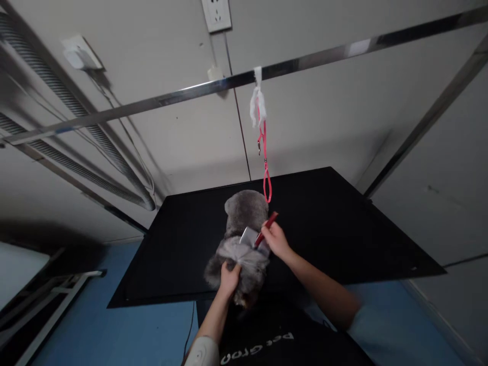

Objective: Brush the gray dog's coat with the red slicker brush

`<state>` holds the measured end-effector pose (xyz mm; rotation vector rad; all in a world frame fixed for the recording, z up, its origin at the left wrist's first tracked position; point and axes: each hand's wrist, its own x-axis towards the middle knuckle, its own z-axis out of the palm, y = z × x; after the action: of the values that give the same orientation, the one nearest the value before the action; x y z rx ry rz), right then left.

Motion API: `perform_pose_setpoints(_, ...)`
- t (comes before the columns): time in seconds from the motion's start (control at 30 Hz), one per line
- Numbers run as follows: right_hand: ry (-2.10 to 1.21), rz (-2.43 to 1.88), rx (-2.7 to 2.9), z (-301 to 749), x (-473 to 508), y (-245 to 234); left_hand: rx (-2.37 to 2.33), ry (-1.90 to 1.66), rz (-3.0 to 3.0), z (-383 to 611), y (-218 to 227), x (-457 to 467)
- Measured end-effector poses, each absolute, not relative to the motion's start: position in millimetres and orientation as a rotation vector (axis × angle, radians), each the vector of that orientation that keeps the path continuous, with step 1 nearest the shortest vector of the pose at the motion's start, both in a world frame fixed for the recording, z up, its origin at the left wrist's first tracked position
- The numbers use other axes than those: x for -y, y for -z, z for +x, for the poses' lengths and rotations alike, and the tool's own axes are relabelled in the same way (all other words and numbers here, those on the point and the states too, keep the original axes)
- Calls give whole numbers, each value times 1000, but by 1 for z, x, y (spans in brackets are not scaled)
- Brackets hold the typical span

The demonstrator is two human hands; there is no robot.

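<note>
A grey, fluffy dog [246,211] is on the black table [312,218], its body stretching from the table's middle to the front edge. My right hand [275,240] is closed round the red handle of a slicker brush [249,237], whose pale, flat head rests on the dog's coat. The brush's bristles are hidden. Nearer to me, my left hand [229,277] grips a bunch of the dog's fur, which spreads in pale lines between the hand and the brush.
A metal bar [183,94] crosses above the table. From it a pink grooming loop [267,183] hangs by a white cloth tie [258,104], close to the dog. Grey ribbed hoses [102,145] run along the left wall. Sockets [216,14] are on the wall.
</note>
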<state>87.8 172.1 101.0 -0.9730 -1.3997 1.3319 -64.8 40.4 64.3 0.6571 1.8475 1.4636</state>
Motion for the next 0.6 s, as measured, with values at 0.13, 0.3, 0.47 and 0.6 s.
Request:
perform_pose_setpoints(0.13,-1339,-995,1391,86,-174,-104,-1763,-1487,616,-70,-61,-40)
perform_pose_setpoints(0.3,-1439,-944,1428,91,-167,-102,-1654,-1524,470,-74,-60,-38)
perform_pose_setpoints(0.47,-1279,-1031,1279,93,-156,-90,-1628,-1586,245,-73,-64,-40)
perform_pose_setpoints(0.6,-1469,-924,1370,97,-150,-77,-1600,-1610,152,-76,-64,-40)
